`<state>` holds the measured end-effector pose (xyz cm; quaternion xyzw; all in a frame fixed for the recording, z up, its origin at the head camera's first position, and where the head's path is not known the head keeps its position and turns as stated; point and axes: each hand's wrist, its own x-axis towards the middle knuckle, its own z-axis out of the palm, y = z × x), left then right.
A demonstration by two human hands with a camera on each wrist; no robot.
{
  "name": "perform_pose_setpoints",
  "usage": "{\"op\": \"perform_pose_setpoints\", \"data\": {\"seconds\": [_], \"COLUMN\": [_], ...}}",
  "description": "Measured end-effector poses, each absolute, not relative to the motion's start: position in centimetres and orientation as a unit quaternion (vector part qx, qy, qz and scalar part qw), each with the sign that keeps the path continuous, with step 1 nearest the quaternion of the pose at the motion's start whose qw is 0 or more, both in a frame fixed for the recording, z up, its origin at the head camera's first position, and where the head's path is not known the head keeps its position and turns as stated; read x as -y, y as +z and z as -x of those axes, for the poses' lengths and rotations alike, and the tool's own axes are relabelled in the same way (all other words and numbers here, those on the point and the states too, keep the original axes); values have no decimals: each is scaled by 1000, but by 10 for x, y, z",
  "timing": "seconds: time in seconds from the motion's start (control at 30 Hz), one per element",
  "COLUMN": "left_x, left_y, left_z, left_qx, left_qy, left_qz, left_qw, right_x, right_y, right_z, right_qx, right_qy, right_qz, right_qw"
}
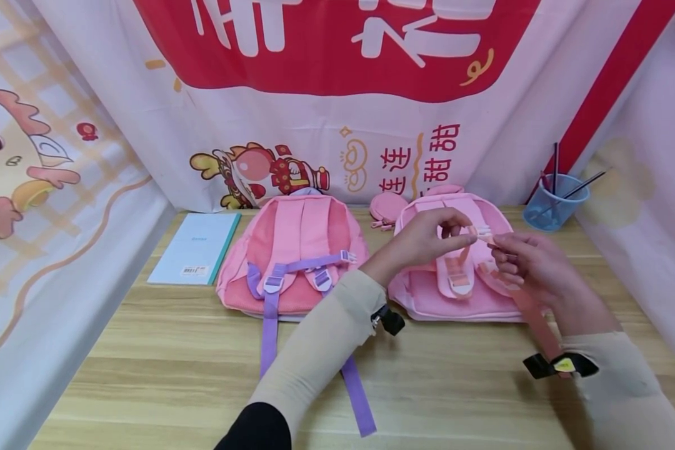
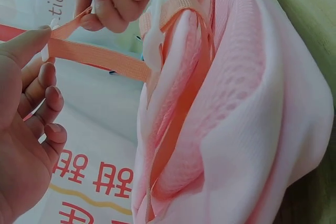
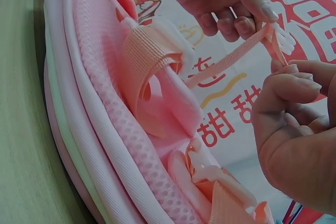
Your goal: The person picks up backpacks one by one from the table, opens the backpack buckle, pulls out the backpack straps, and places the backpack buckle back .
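Observation:
A pink backpack (image 1: 427, 309) with salmon webbing straps lies on the table, its padded shoulder straps facing up. Above it my left hand (image 1: 427, 236) pinches a white plastic buckle (image 3: 285, 43) between thumb and fingers. The salmon strap (image 2: 100, 59) runs from that buckle down to the backpack. My right hand (image 1: 531, 262) pinches the strap's short end close to the buckle. Another salmon strap (image 1: 540, 328) hangs below the right hand toward the table edge. A white adjuster (image 1: 460, 285) sits on one shoulder strap.
Left of the hands lies a second pink backpack (image 1: 300, 234) with purple straps (image 1: 270, 337) trailing over the wooden table (image 1: 163, 375). A light-blue notebook (image 1: 191, 244), a round pink pouch (image 1: 387, 206) and a blue pen cup (image 1: 554, 203) stand along the back near the printed cloth.

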<state>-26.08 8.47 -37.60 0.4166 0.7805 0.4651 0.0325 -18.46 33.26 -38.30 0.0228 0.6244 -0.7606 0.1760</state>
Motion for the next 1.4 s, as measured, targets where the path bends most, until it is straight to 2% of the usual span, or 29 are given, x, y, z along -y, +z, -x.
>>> {"op": "perform_pose_setpoints", "data": {"seconds": [0.27,0.6,0.87,1.4], "left_x": [-86,-87,-86,-86], "left_y": [-378,-380,-381,-382], "left_z": [261,263,262,261], "left_qx": [-777,-783,-781,-782], "left_qy": [471,458,466,462], "left_qz": [-416,-420,-416,-415], "left_qw": [26,23,15,40], "right_x": [-320,-312,-317,-314], "right_y": [-382,-384,-387,-386], "right_z": [186,187,186,186], "right_qx": [-580,-533,-518,-516], "right_qy": [-795,-825,-834,-834], "right_qz": [-36,-11,-38,-64], "right_qw": [174,189,184,186]}}
